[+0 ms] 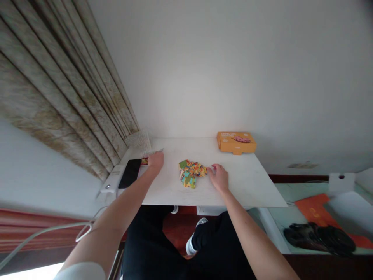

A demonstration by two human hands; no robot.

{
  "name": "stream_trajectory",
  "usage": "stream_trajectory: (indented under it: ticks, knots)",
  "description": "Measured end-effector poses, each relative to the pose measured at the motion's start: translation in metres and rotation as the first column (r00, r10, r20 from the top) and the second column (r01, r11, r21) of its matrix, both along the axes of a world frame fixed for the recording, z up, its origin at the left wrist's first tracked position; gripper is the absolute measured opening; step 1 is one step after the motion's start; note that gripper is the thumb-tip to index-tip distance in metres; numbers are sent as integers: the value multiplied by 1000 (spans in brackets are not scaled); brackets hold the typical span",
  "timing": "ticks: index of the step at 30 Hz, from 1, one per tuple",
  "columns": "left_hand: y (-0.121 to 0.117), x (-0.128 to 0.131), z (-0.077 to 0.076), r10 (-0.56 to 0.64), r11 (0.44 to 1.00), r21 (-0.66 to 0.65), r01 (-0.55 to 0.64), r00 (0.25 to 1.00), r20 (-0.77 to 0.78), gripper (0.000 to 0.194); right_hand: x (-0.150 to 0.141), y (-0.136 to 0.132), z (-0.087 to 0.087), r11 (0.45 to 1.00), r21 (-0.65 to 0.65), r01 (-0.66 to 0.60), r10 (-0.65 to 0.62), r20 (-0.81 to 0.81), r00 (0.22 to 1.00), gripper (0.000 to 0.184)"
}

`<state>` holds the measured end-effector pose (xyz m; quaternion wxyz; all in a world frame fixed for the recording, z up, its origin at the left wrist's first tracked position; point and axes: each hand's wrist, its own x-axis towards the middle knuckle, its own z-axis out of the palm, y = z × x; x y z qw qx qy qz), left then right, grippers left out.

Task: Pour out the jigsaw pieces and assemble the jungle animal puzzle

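A loose heap of brightly patterned orange, green and teal paper or puzzle pieces (190, 173) lies in the middle of the white tabletop (241, 190). My right hand (218, 177) rests just right of the heap, its fingertips at the heap's edge. My left hand (155, 162) sits further left, its fingers hidden from view. It covers part of a small colourful piece (145, 161), and a thin pale translucent sheet (154, 151) sticks out past it. I cannot tell whether that hand grips either one.
An orange cardboard box (236, 142) lies at the table's far edge. A black phone (129, 173) lies on a white strip (112, 178) at the left edge. A curtain (58, 89) hangs left. An orange folder (316, 210) and dark bag (319, 239) lie lower right.
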<state>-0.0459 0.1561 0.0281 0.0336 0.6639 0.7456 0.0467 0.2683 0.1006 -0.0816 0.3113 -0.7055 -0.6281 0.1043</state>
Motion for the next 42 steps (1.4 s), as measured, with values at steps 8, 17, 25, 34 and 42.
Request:
stream_trajectory:
  ticks: [8, 17, 25, 34, 42]
  knots:
    - [-44, 29, 29, -5, 848, 486, -211, 914, 406, 26, 1, -1, 0, 998, 56, -2, 8, -99, 995, 40]
    - [-81, 46, -31, -108, 893, -7, -450, -230, 967, 23, -17, -31, 23, 995, 90, -49, 98, -686, 721, 59]
    - [-132, 100, -67, -57, 957, -107, -270, -538, 841, 32, -108, -75, 57, 940, 37, -339, 167, -917, 362, 54]
    - [-146, 69, -45, -49, 993, -20, -117, -553, 832, 44, -92, -63, 87, 925, 97, -368, 263, -862, 433, 46]
    - [-127, 27, -40, 113, 979, -173, -110, -414, 903, 36, -68, -43, 98, 933, 35, -359, 206, -869, 450, 56]
